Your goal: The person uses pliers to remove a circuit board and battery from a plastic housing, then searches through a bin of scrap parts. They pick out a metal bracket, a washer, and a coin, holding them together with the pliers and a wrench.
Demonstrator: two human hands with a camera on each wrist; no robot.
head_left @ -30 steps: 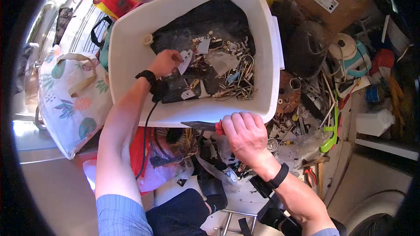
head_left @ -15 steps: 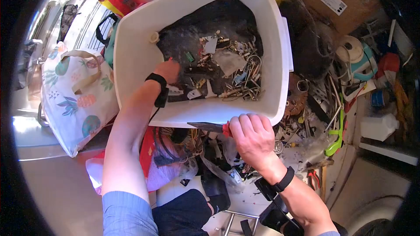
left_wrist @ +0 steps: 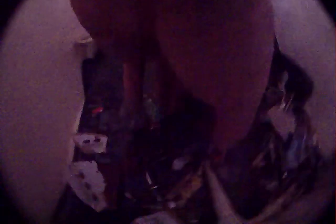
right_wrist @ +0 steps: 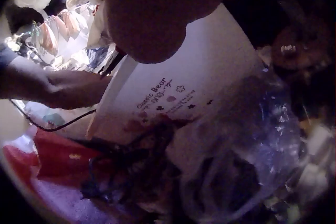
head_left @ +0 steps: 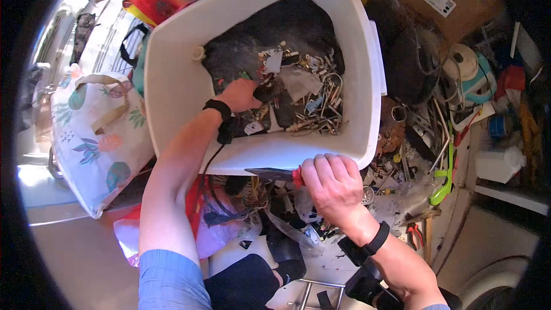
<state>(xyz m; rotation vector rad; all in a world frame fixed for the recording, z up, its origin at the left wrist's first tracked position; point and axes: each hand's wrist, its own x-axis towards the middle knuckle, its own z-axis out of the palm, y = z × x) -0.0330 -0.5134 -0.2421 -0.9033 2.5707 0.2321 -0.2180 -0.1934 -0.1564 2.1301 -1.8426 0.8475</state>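
Observation:
In the head view my left hand (head_left: 240, 95) reaches down into the white tub (head_left: 172, 138), its fingertips at dark scraps left of a cloudy plastic piece (head_left: 301, 82). The left wrist view is dim; the hand (left_wrist: 178, 40) points down over the scraps, and any hold is unclear. White pieces with holes (left_wrist: 89, 184) lie beside it. My right hand (head_left: 336, 192) grips red-handled pliers (head_left: 272, 174) just outside the tub's near rim, their dark jaws pointing left. In the right wrist view, this hand (right_wrist: 163, 14) is above the tub's printed side (right_wrist: 210, 50).
Metal bits (head_left: 327, 109) cluster in the tub's right half. A patterned bag (head_left: 94, 120) stands left. Cables and plastic film (head_left: 293, 229) lie below the near rim. Right of the tub are mixed scrap, a green tool (head_left: 442, 189) and a teal-and-white appliance (head_left: 476, 83).
My left hand let go of a white plate, moved down and left, then shifted right to the dark scraps. My right hand keeps gripping the pliers near the rim.

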